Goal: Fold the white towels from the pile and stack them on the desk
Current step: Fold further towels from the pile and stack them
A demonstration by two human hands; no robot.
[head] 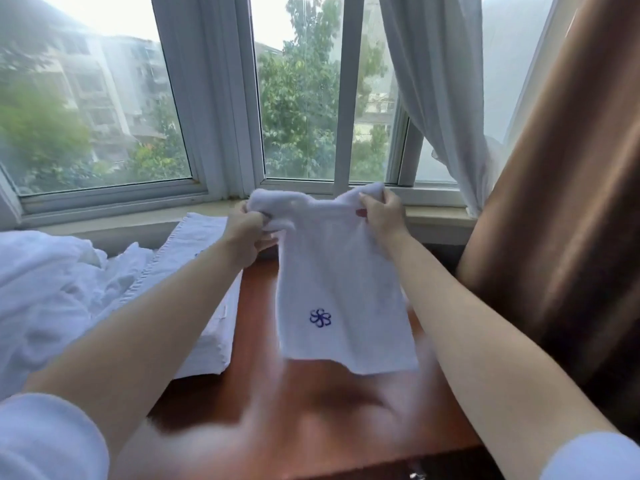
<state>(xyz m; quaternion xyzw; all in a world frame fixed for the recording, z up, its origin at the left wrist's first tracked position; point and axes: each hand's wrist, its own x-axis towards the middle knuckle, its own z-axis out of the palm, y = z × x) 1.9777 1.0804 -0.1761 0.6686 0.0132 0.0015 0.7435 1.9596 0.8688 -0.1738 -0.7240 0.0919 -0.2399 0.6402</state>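
A small white towel point(341, 289) with a blue flower emblem hangs in the air above the reddish-brown desk point(311, 417). My left hand point(247, 233) grips its top left corner, fingers curled into the bunched cloth. My right hand point(379, 211) pinches the top right corner. The towel's lower edge hangs just above the desk. To the left, folded white towels point(207, 275) lie stacked on the desk's left side. Further left is a crumpled pile of white towels point(52, 285).
A window point(298, 98) and its sill point(433, 216) run across the back. A brown curtain point(568, 220) hangs close on the right, beside a sheer white curtain point(446, 98). The desk's front edge is at the bottom of the view.
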